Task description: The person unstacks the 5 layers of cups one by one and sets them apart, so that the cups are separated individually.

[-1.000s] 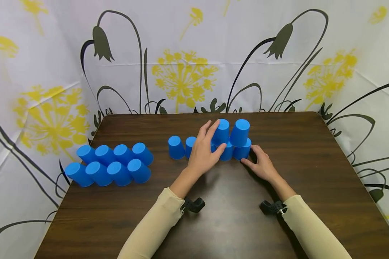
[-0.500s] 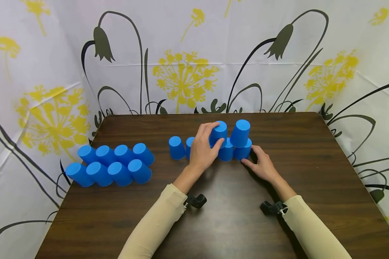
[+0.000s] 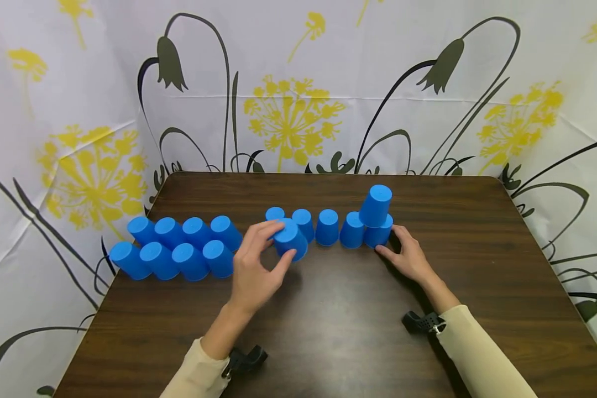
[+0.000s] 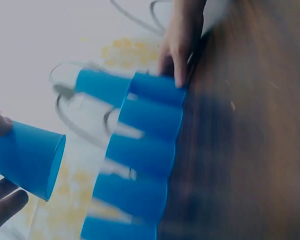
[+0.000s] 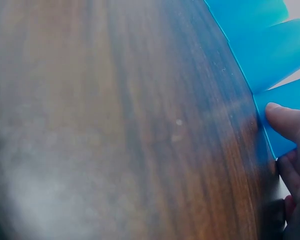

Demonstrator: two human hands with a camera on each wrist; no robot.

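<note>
My left hand [image 3: 256,271] holds an upside-down blue cup [image 3: 290,239] between thumb and fingers, in front of the left end of a row of several blue cups [image 3: 326,228]. In the left wrist view, the held cup [image 4: 27,157] is raised and apart from the row. At the row's right end, my right hand [image 3: 409,255] grips the last cup [image 3: 378,232], fingers at its far right side and thumb at its near side. Another blue cup [image 3: 375,205] stands upside down on top there, above the last two cups. The right wrist view shows the thumb [image 5: 280,116] against the end cup.
Left of the row, several more upside-down blue cups [image 3: 191,261] stand in two lines on the dark wooden table [image 3: 358,331]. Behind the table hangs a white flower-print cloth [image 3: 288,50]. A black wrist strap [image 3: 420,322] sits on the right forearm.
My left hand has taken hold of the left upper cup, lifted it off the row and carried it left and nearer. The right hand stays at the end cup.
</note>
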